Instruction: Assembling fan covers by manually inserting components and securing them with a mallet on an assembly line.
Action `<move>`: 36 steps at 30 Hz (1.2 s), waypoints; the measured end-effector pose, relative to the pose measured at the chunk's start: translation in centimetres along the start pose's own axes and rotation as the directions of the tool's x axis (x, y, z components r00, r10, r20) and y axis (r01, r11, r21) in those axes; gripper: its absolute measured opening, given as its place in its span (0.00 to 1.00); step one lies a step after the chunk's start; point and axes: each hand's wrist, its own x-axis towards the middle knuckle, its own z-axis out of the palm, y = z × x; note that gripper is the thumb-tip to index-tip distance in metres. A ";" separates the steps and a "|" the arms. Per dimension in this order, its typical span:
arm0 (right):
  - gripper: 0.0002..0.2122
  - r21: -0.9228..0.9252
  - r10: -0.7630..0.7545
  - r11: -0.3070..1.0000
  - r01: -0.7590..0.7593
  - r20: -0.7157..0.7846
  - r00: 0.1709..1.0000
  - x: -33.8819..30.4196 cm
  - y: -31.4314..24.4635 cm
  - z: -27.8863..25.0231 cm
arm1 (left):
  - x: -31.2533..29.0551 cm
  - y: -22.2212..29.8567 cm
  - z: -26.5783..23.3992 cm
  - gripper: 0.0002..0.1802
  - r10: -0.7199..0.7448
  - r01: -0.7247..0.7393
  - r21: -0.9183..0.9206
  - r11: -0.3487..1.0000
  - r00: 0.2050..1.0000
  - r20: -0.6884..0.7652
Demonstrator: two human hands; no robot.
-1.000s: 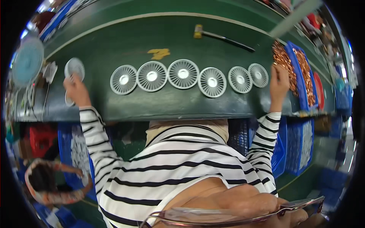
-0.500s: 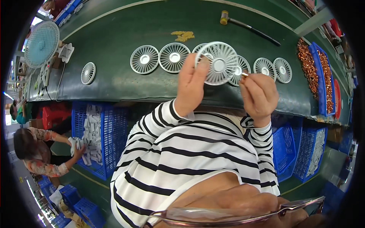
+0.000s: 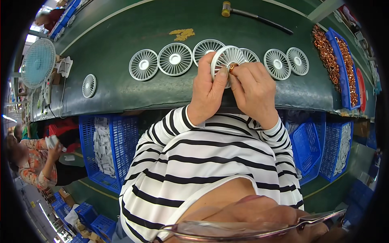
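Observation:
My left hand [image 3: 206, 95] grips a white spoked disc [image 3: 233, 52] by its left rim, above the bench's near edge. The disc is tilted, its raised hub side toward my right hand. Pinched in the fingers of my right hand [image 3: 256, 91] is a shiny copper-coloured ring [image 3: 232, 67], held against the middle of the disc; whether it sits around the hub cannot be seen. Behind my hands, several similar spoked discs [image 3: 175, 59] lie in a row on the green bench [image 3: 121, 91], two of them partly covered. One more disc [image 3: 89, 86] lies apart at the left.
A hammer [image 3: 259, 18] lies at the back right. Loose copper rings [image 3: 326, 56] are heaped beside a blue tray [image 3: 342, 67] of rings. Blue crates [image 3: 125, 141] stand below the bench. A fan [image 3: 38, 62] is at left, above a person [image 3: 36, 162] handling white parts.
My right hand has moved left and brought the copper ring to the disc's middle. The disc has turned more edge-on. At left, the person has straightened up from the crate with white parts.

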 end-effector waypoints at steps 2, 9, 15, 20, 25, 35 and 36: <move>0.06 0.011 0.041 0.999 -0.042 0.035 0.999 -0.2 0.0 -0.4 | -0.1 0.6 0.2 0.19 -0.019 0.018 0.065 0.998 1.000 0.024; 0.11 0.055 0.148 0.988 -0.142 -0.139 0.979 -1.2 0.0 0.2 | -0.1 -0.3 0.5 0.20 -0.085 0.088 -0.114 0.990 0.996 0.039; 0.13 0.123 -0.020 0.992 0.001 0.151 0.988 -1.6 1.0 -3.6 | -0.5 2.8 -1.5 0.24 -0.419 0.583 -0.374 0.721 0.797 0.434; 0.14 0.377 -0.019 0.925 -0.055 0.191 0.981 -2.3 1.5 -3.8 | -1.1 2.6 -1.4 0.23 -0.398 0.570 -0.354 0.742 0.799 0.451; 0.15 0.366 0.455 0.788 -0.495 0.194 0.869 -3.4 5.7 -6.8 | -0.8 2.1 -4.5 0.24 -0.224 0.240 -0.105 0.965 0.963 0.150; 0.21 -0.731 0.697 0.249 -0.636 -0.321 0.642 -11.6 29.4 -17.8 | 1.4 -1.2 -21.5 0.22 0.707 0.316 0.943 0.106 0.642 -0.295; 0.21 -0.728 0.630 0.338 -0.597 -0.296 0.718 -13.4 31.6 -18.5 | 1.8 -1.4 -21.5 0.22 0.632 0.269 0.862 0.429 0.593 -0.499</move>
